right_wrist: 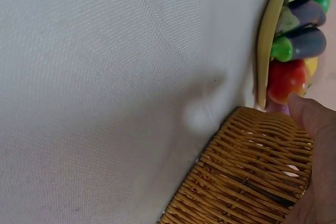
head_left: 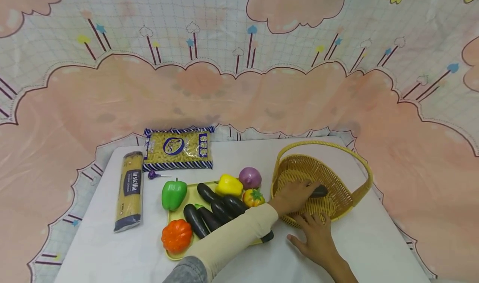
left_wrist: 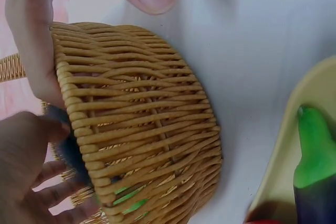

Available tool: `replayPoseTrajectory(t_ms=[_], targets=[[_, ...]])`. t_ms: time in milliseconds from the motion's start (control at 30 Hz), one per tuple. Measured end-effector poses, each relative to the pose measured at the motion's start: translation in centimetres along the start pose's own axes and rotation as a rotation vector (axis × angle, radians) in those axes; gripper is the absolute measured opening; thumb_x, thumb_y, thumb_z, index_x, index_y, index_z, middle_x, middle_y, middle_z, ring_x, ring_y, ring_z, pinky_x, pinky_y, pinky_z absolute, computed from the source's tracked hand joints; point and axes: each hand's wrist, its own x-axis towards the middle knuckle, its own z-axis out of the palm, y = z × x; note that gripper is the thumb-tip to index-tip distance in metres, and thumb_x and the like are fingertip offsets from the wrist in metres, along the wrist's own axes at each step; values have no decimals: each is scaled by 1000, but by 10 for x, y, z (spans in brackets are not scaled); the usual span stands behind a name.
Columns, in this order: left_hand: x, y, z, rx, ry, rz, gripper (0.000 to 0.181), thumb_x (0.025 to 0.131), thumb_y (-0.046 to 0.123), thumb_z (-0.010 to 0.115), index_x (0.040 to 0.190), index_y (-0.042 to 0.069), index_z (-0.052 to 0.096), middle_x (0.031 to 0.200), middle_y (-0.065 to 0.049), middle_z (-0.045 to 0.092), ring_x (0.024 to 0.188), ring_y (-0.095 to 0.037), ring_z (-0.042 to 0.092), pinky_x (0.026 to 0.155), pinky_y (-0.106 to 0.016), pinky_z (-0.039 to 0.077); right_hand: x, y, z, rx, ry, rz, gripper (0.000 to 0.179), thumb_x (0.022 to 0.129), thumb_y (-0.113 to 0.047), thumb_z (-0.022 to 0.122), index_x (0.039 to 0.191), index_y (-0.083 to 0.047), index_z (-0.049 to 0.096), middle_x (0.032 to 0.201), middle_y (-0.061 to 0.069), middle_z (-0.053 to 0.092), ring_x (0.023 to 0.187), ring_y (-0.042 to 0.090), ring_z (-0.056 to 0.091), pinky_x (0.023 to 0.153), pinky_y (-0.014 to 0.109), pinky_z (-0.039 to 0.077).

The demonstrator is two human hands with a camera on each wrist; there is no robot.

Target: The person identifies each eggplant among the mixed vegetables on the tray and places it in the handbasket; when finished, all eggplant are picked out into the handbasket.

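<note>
My left hand (head_left: 293, 196) reaches into a wicker basket (head_left: 334, 177) and grips a dark eggplant (head_left: 319, 191). In the left wrist view the eggplant (left_wrist: 73, 148) shows just behind the rim, with the left thumb and fingers about it; bits of green show through the weave. My right hand (head_left: 318, 241) rests its fingers over the basket's near rim, the thumb spread away outside. Seen from the right wrist, that thumb (right_wrist: 310, 116) is beside the woven wall (right_wrist: 247, 171); the other fingers are mostly hidden.
Left of the basket lies a yellow tray (head_left: 174, 256) with several eggplants (head_left: 195, 220) and a yellow pepper (head_left: 229, 186). Around it are a green pepper (head_left: 174, 194), an orange pumpkin (head_left: 177, 236) and a purple onion (head_left: 250, 178). Pasta packs (head_left: 177, 148) lie behind. The basket handle (head_left: 325, 142) arches up.
</note>
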Motion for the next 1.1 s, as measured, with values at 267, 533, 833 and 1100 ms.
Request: replayPoseTrajectory(t_ms=[267,533,833,1100], targets=[[-4,-1,-9,32,24,-29,63,98,44,56,153,26,32,139,0,54,108,-12,64,78,-27,55,0,1,1,-4,24,-27,57,72,-43,84,120,-17,65,116,9,64,103,37,57,99,69,23],[-25,-14,-21,-103,100,3,67,96,48,58,152,21,34,139,-2,56,116,-17,62,87,-33,54,0,0,1,-17,22,-22,58,72,-43,84,120,-17,66,115,10,64,102,37,58,100,70,24],[-82,-43,-31,-149,127,-39,64,93,50,61,148,21,43,138,-4,56,118,-22,59,92,-42,51,1,-3,0,-19,15,-15,59,70,-42,85,118,-15,67,107,8,64,100,33,57,97,70,25],[-141,-73,-18,-239,119,-161,58,91,42,66,141,16,51,134,-8,57,117,-24,59,96,-50,48,2,-4,0,-15,-12,23,61,70,-42,85,122,-16,66,111,7,64,104,33,57,99,70,24]])
